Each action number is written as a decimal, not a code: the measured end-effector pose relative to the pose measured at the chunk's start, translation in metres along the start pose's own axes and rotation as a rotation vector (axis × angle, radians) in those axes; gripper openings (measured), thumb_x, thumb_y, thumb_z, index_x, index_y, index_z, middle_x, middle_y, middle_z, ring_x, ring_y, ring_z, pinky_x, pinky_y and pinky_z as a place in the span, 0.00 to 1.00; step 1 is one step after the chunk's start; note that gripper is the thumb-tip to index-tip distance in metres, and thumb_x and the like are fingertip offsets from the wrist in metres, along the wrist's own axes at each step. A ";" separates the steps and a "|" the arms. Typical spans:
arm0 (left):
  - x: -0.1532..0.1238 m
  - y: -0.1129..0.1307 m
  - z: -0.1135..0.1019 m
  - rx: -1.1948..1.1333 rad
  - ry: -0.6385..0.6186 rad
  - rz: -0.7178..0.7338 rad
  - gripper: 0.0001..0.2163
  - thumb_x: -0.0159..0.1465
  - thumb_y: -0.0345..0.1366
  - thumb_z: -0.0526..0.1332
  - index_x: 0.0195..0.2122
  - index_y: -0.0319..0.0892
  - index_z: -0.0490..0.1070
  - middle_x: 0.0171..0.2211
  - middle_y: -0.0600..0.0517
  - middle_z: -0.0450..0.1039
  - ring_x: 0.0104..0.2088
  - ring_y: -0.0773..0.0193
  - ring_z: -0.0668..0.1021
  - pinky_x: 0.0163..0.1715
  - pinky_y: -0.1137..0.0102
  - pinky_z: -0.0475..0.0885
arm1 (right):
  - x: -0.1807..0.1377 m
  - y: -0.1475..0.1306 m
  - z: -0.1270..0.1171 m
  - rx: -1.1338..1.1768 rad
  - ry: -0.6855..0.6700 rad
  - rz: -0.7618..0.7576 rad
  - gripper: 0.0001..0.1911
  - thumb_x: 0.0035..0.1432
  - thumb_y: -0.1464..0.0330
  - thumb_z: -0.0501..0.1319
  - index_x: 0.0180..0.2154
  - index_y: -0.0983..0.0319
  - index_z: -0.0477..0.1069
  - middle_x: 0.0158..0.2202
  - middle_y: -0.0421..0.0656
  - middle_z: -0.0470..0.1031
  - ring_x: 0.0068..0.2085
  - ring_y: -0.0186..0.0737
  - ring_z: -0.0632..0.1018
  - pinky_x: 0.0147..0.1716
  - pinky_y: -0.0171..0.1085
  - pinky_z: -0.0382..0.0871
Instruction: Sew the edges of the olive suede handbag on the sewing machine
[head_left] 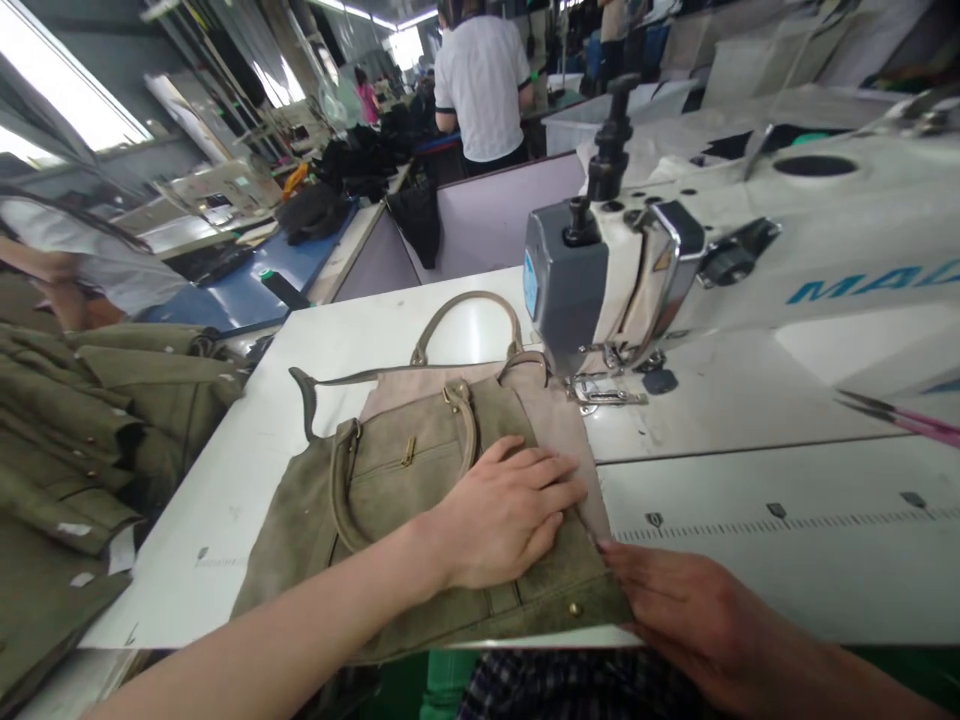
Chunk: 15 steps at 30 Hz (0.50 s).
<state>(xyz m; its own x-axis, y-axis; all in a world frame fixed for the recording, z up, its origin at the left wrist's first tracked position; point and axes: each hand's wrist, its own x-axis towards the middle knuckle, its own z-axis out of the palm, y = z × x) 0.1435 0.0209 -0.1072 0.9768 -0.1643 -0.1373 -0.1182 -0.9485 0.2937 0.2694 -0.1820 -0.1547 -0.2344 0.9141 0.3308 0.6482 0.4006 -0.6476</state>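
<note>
At five o'clock the right hand (pixel 679 612) lies flat, fingertips touching the olive bag (pixel 390 470) at its near corner, gripping nothing. The left hand (pixel 504 512) presses palm-down, fingers spread, on its middle, forearm angled from seven o'clock. The olive bag lies on the table (pixel 750 565), likely soft, floppy and light; take it by the edges. At one o'clock stands the sewing machine (pixel 750 270).

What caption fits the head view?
Left hand flat on a bag, right hand at its edge, by a sewing machine.
</note>
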 end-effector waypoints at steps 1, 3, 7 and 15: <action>0.003 -0.003 -0.002 0.014 -0.001 0.015 0.16 0.69 0.35 0.49 0.56 0.45 0.64 0.62 0.52 0.62 0.56 0.58 0.67 0.61 0.56 0.52 | 0.002 0.003 -0.002 0.008 -0.012 0.013 0.19 0.69 0.75 0.46 0.57 0.68 0.66 0.54 0.55 0.72 0.58 0.42 0.71 0.61 0.40 0.63; 0.011 -0.012 -0.007 0.063 -0.016 0.056 0.13 0.65 0.32 0.52 0.50 0.43 0.68 0.57 0.49 0.67 0.52 0.57 0.70 0.58 0.57 0.57 | 0.005 0.010 -0.007 0.017 -0.021 0.035 0.19 0.69 0.74 0.47 0.56 0.67 0.67 0.52 0.54 0.73 0.57 0.43 0.72 0.61 0.42 0.63; 0.028 -0.041 -0.022 0.170 -0.044 0.144 0.09 0.59 0.26 0.54 0.38 0.42 0.70 0.43 0.51 0.73 0.47 0.59 0.72 0.61 0.55 0.53 | 0.011 0.025 -0.013 0.018 0.012 0.052 0.16 0.70 0.72 0.49 0.54 0.65 0.69 0.49 0.51 0.76 0.54 0.43 0.75 0.58 0.41 0.66; 0.030 -0.061 -0.107 0.535 -0.214 0.089 0.08 0.55 0.24 0.56 0.29 0.41 0.73 0.27 0.50 0.76 0.33 0.57 0.78 0.45 0.61 0.71 | 0.020 0.052 -0.023 -0.140 0.076 0.004 0.15 0.69 0.73 0.50 0.48 0.67 0.74 0.50 0.51 0.76 0.51 0.42 0.77 0.56 0.37 0.69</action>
<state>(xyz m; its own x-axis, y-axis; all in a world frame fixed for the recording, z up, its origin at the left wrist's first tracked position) 0.1996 0.1029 -0.0276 0.9078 -0.2476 -0.3386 -0.3262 -0.9242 -0.1986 0.3151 -0.1443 -0.1660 -0.1796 0.9062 0.3828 0.7447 0.3795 -0.5490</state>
